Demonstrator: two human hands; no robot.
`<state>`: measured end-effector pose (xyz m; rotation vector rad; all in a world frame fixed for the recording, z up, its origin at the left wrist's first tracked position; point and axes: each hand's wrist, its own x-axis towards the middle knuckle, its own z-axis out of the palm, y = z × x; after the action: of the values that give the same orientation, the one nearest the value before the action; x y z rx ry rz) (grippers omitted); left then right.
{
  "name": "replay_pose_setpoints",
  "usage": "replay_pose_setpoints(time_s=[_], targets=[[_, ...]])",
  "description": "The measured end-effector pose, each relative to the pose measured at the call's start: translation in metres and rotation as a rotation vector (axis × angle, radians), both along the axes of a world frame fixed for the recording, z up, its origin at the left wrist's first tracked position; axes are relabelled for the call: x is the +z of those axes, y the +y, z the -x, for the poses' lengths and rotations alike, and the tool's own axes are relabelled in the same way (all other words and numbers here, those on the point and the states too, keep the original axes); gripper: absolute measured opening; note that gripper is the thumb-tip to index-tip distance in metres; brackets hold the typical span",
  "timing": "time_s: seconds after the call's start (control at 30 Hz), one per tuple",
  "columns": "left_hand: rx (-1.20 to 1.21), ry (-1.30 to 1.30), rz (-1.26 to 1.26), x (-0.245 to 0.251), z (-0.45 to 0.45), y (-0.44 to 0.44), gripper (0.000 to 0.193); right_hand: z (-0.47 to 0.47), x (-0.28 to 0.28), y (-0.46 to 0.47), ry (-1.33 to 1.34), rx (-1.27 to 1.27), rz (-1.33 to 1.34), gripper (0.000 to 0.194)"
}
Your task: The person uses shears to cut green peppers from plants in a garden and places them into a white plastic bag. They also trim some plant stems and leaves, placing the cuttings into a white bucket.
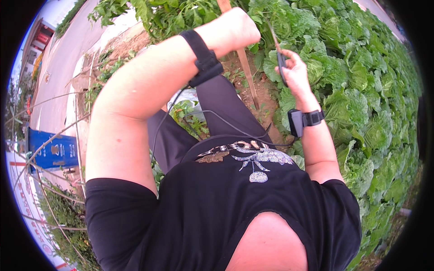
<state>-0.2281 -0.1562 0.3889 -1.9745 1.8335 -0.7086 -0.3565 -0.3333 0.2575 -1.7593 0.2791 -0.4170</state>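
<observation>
My left hand (241,28) is bent at the wrist near the top centre, its fingers hidden from view. A wooden stake (247,66) runs behind it and down to the soil; whether the hand grips the stake cannot be seen. To the right, my right hand (294,69) holds a pair of scissors (281,64) by the dark handles, the narrow blades pointing up towards the leaves. Leafy cabbage plants (313,64) stand right beside this hand. Pepper-like leafy plants (176,15) grow beyond my left forearm.
Rows of leafy cabbages (359,108) fill the right side. Between my legs lie green leaves and a whitish plastic bag (195,105). At the left are a frame of thin poles (54,139), a blue wheeled bin (52,149) and a paved road (64,57). A cable crosses my lap.
</observation>
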Motion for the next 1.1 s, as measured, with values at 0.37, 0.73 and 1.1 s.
replay_pose_setpoints(time_s=[0.37, 0.73, 1.1], targets=[[-0.001, 0.132, -0.124, -0.05, 0.021, -0.045, 0.006, -0.018, -0.08, 0.008, 0.063, 0.103, -0.309, 0.069], [-0.356, 0.412, 0.643, -0.045, 0.019, -0.022, 0.013, -0.053, -0.114, 0.002, -0.084, -0.088, -0.156, 0.064], [0.142, 1.012, 1.068, -0.008, -0.012, -0.019, 0.039, -0.05, -0.109, 0.015, -0.012, -0.111, -0.116, 0.065]])
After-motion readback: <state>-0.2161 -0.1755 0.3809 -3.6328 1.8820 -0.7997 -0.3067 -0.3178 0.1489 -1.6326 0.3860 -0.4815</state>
